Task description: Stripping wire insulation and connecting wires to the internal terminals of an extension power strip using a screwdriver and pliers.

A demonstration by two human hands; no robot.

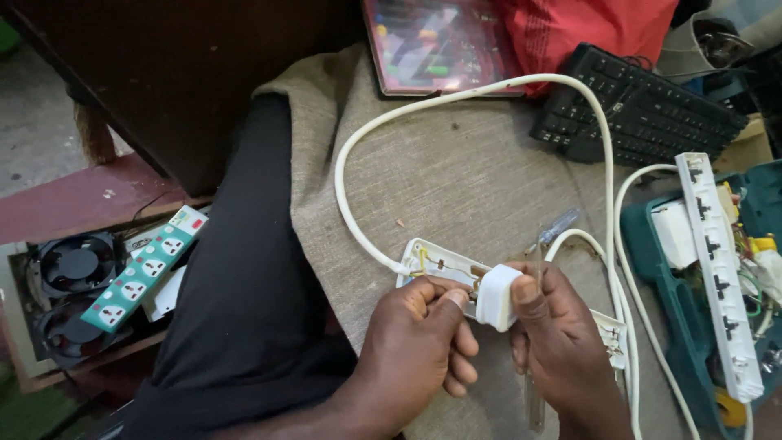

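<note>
**A:** Your left hand and right hand are both closed around the white plug, thumbs on top. It sits just above the opened power strip on the burlap-covered table. A clear-handled screwdriver is tucked under your right fingers.

**B:** So you're mid-wiring, looks like?

**A:** I'd say so. The plug is gripped, and the white cable loops back into the strip. Next bit probably needs a firm hold and the screwdriver tip lined up.

**B:** Any boxes around?

**A:** The teal toolcase on your right holds another white power strip and loose wires. The wooden crate on your left holds two fans and a green strip.
</note>
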